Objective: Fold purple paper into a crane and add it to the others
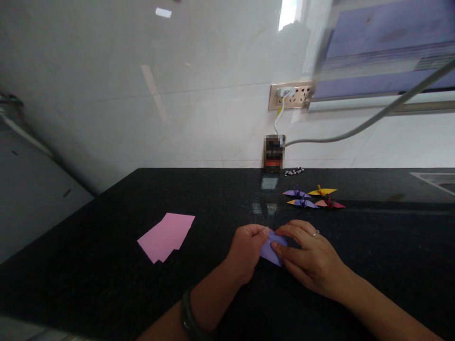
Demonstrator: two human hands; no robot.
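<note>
A folded piece of purple paper (270, 255) is held between both hands just over the dark counter. My left hand (247, 251) grips its left upper edge, thumb on top and fingers curled behind. On the other side, my right hand (309, 253) pinches the paper's right part between thumb and fingers. Part of the paper is covered by the fingers, so its full shape cannot be made out. Beyond the hands sit several folded paper cranes: a yellow crane (323, 191), a red and pink crane (330, 203), and purple ones, including a purple crane (303, 203).
Pink paper sheets (167, 237) lie overlapped on the black counter (88, 246) at the left. By the wall stands a small dark box (273, 154), blurred out, beside a black-and-white strand (294, 171). A grey cable (355, 132) runs up right; a wall socket (290, 95) holds a plug.
</note>
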